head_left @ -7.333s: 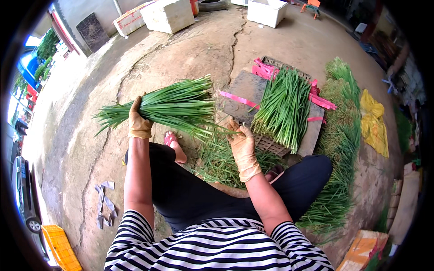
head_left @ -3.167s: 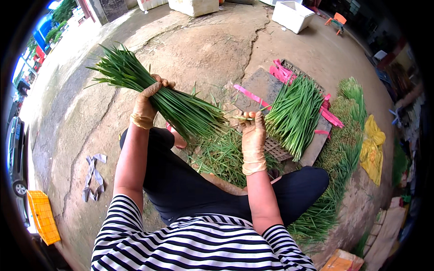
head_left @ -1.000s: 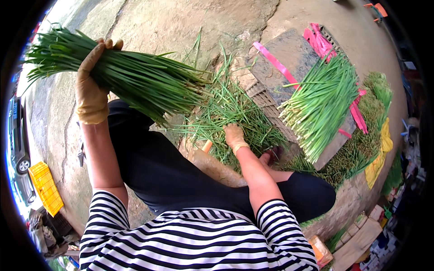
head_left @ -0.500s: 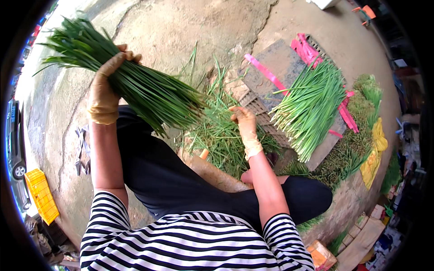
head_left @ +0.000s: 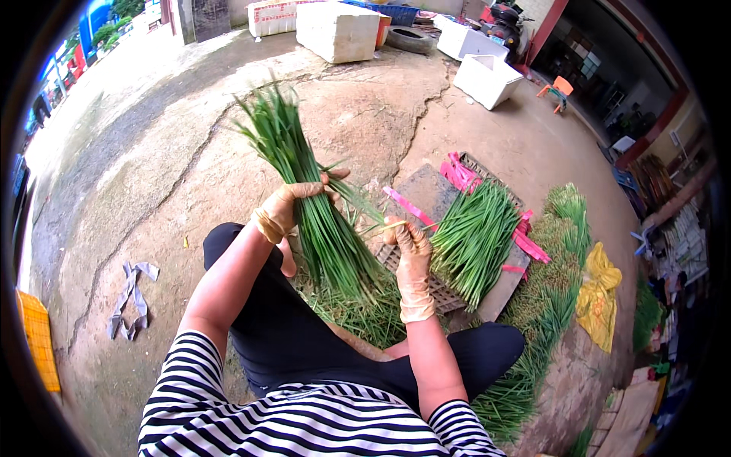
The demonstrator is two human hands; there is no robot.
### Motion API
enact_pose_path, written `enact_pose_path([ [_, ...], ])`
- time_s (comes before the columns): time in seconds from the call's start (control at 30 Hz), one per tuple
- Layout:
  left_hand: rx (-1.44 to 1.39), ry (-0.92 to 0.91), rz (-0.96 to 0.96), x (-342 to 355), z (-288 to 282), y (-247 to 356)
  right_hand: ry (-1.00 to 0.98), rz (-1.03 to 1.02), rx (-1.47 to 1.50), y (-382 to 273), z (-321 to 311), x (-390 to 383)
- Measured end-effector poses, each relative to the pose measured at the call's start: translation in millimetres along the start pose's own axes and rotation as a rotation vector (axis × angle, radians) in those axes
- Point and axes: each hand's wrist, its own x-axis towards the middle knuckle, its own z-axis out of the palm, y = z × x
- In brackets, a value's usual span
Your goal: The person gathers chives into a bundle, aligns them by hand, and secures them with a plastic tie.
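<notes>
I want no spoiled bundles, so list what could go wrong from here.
1. The left hand grips the bunch of green stalks only around its middle, so outer stalks might slip out.
2. The right hand pinches a thin stalk by the bunch; pulling it could drag neighbours along.
3. The bundle on the board looks untied, pink strip ends showing either side; a knock might scatter it.

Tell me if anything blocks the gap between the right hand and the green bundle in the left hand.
Nothing solid is visible between the right hand and the green bundle in the left hand. Only a few thin blades cross the gap, reaching toward the right hand.
</notes>
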Motion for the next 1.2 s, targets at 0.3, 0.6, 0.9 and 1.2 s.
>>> enact_pose_path([
  [0.3, 0.19, 0.063, 0.033, -1.7, -19.8, -5.9, -0.301, 0.21, -0.161, 10.2, -49.8, -42.1],
  [0.6, 0.253, 0.136, 0.043, -1.5, -25.3, 5.7, -0.583, 0.375, -1.504, 26.8, -108.4, -80.8],
  [0.9, 0.254, 0.151, 0.035, 0.2, -23.8, 0.8, -0.021, -0.261, -1.312, -28.6, -21.3, -27.6],
  [1.2, 0.243, 0.106, 0.085, -3.5, -20.9, 5.5, -0.278, -0.128, -1.189, 5.6, -28.0, -19.9],
])
